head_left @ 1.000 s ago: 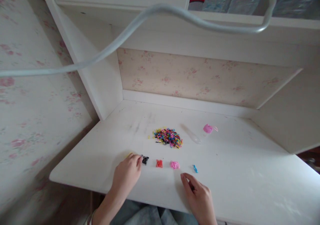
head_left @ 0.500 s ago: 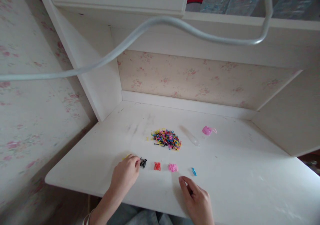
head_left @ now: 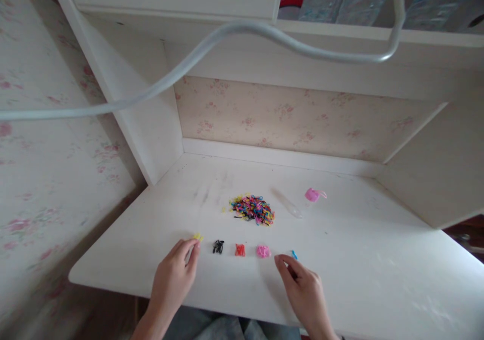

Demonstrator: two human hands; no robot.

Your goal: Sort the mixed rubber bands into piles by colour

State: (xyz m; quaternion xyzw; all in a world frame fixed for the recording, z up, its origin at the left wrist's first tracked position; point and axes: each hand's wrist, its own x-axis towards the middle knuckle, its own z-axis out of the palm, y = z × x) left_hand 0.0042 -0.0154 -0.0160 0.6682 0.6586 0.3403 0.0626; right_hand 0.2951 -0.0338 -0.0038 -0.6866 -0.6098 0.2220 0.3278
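Note:
My left hand [head_left: 174, 268] is closed in a pinch, thumb and index tips at the near edge of a small pile of yellow rubber bands [head_left: 198, 237]. Whatever is between those tips is too small to make out. My right hand [head_left: 303, 287] also has thumb and index together, over the desk between the pink rubber bands [head_left: 263, 251] and the blue ones [head_left: 294, 254], which it partly covers. I cannot tell what it pinches. Black rubber bands [head_left: 218, 247] and red rubber bands [head_left: 240, 250] lie in separate little piles between my hands.
A large mixed pile of coloured rubber bands [head_left: 252, 209] sits farther back on the white desk [head_left: 151, 229]. Behind it are a clear plastic tube [head_left: 289, 204] and a pink item with a loop [head_left: 312, 195]. A pale cable [head_left: 242, 26] crosses in front of the shelf.
My left hand has moved left from the black rubber bands to the yellow ones. My right hand has shifted slightly forward, covering part of the blue rubber bands. The view has moved a little.

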